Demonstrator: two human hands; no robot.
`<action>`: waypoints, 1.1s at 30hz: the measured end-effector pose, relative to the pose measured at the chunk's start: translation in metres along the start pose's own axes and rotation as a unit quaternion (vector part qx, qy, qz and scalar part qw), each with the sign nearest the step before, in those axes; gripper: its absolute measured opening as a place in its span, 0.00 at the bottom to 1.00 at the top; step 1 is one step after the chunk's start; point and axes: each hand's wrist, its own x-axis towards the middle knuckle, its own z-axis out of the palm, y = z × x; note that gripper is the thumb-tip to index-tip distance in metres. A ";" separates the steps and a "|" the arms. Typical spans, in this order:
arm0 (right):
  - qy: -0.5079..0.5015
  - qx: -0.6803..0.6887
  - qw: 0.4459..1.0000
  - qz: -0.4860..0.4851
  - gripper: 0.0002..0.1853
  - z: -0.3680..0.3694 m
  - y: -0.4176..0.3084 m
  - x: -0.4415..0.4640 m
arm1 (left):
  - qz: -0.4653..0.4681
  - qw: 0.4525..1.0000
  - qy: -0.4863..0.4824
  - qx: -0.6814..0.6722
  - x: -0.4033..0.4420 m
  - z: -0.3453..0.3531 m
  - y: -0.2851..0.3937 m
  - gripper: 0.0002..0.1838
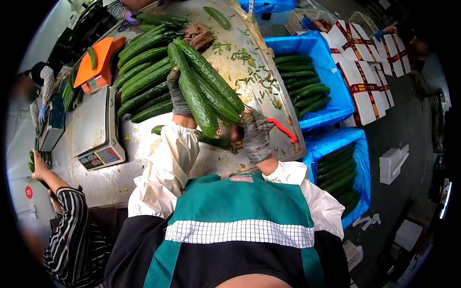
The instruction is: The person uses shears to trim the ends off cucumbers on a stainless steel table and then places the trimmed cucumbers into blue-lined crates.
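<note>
Several long green cucumbers (194,86) are held up over the metal table (144,149) between my two gloved hands. My left hand (177,96), in a grey fingerless glove, is closed round their left side. At their lower right ends, my right hand (257,134) wears a similar glove, wrapped round the cucumber ends with some fingers hidden beneath. A pile of cucumbers (144,72) lies just left of the held ones, with a brown cloth (198,36) at its top right. A red strip (283,130) lies beside my right hand. Green trimmings (242,55) are scattered across the table's right part.
Left of the pile are a scale (96,126) and an orange tray (96,57). Two blue-lined crates (336,86) (362,158) of cucumbers stand right of the table, beside white boxes (362,89). A co-worker in striped sleeves (74,230) is at lower left; others work farther off.
</note>
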 end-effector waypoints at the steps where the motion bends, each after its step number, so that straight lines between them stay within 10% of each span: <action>1: -0.014 0.029 0.999 0.032 0.15 -0.001 0.000 0.000 | 0.005 1.000 0.004 0.010 -0.001 -0.001 0.000 0.36; 17: 0.022 -0.038 0.998 0.034 0.10 -0.036 0.017 0.000 | 0.030 0.983 -0.014 0.183 -0.004 0.007 0.088 0.32; 19: 0.042 -0.037 0.998 0.041 0.12 -0.053 0.021 0.000 | 0.200 0.916 0.038 0.345 0.035 -0.041 0.131 0.34; 21: 0.043 -0.048 0.997 0.031 0.13 -0.064 0.019 -0.004 | 0.245 0.733 -0.032 0.634 0.033 0.004 0.170 0.42; 24: 0.079 -0.075 0.992 0.069 0.13 -0.069 0.022 -0.006 | 0.180 0.682 -0.030 0.709 0.053 -0.007 0.193 0.49; 28: 0.023 -0.113 0.990 0.081 0.11 -0.080 0.045 -0.006 | 0.122 0.472 -0.090 0.868 0.064 -0.025 0.195 0.50; 29: 0.026 -0.115 0.989 0.084 0.11 -0.076 0.044 -0.008 | 0.109 0.350 -0.114 0.924 0.064 -0.022 0.196 0.53; 33: -0.013 -0.348 0.935 0.069 0.09 -0.061 0.037 -0.014 | 0.047 0.267 -0.149 0.951 0.066 -0.035 0.193 0.52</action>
